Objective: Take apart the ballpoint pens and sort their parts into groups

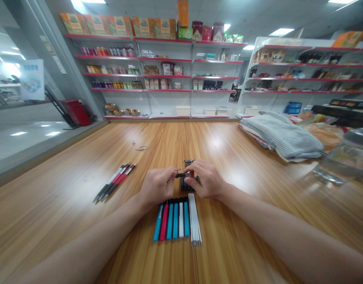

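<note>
Over the middle of the wooden table (66, 205), my left hand (157, 185) and my right hand (206, 179) meet, pinching a short black pen barrel (183, 175) between their fingertips. A small silver pen part (179, 169) shows at the left hand's fingertips. Just below, a cluster of dark pen parts (187, 184) is partly hidden by my right hand. Nearer me lies a row of teal, red and white pen barrels (172, 219), beside a bundle of thin white rods (194, 219). Several red-and-black pens (114, 181) lie to the left. Small metal pieces (188, 161) sit just past my fingers.
A thin metal ring (141, 148) and a tiny metal piece (133, 142) lie farther along the table. A folded striped cloth (282, 138) and a clear container (347, 157) stand at the right. Red-edged shelves of packaged goods (154, 67) line the back.
</note>
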Action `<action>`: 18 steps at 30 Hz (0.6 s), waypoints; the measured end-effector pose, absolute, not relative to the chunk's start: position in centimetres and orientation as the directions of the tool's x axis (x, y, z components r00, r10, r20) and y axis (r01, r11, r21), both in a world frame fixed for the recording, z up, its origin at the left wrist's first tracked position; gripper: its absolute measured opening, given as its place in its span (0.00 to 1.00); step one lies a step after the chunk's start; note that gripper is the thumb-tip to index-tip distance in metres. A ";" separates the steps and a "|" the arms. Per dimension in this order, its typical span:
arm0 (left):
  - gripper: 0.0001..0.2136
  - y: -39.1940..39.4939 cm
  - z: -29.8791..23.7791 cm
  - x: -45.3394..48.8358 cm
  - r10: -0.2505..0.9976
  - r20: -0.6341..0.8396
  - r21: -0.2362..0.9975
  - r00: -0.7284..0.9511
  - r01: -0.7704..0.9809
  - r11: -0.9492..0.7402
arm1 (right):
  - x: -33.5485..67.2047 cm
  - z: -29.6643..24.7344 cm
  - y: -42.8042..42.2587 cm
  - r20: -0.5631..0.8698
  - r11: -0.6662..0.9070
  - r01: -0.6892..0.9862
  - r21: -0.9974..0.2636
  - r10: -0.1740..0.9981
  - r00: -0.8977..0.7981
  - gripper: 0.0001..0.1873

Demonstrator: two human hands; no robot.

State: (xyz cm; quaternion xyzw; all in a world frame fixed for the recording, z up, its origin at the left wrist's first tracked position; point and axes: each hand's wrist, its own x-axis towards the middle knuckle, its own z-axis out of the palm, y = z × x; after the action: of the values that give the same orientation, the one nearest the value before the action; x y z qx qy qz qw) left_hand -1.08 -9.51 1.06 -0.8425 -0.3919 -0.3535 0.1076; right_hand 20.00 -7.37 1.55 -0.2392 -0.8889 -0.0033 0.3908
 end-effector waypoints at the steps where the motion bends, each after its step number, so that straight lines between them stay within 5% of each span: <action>1: 0.10 -9.5 1.0 -1.1 0.583 0.680 0.094 0.445 0.736 -0.671 | 20.0 1.5 -7.3 0.694 0.883 0.430 -0.187 0.429 -0.579 0.11; 18: 0.10 -9.2 0.9 -1.3 0.549 0.677 0.017 0.490 0.736 -0.677 | 20.0 0.9 -7.0 0.719 0.858 0.382 -0.344 0.502 -0.481 0.13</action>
State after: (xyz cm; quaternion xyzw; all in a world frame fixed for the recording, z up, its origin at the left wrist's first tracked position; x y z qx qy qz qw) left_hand -1.26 -9.15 0.91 -0.8518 -0.3773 -0.3358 0.1390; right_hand 20.01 -7.04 0.93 -0.2578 -0.8578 0.0684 0.4395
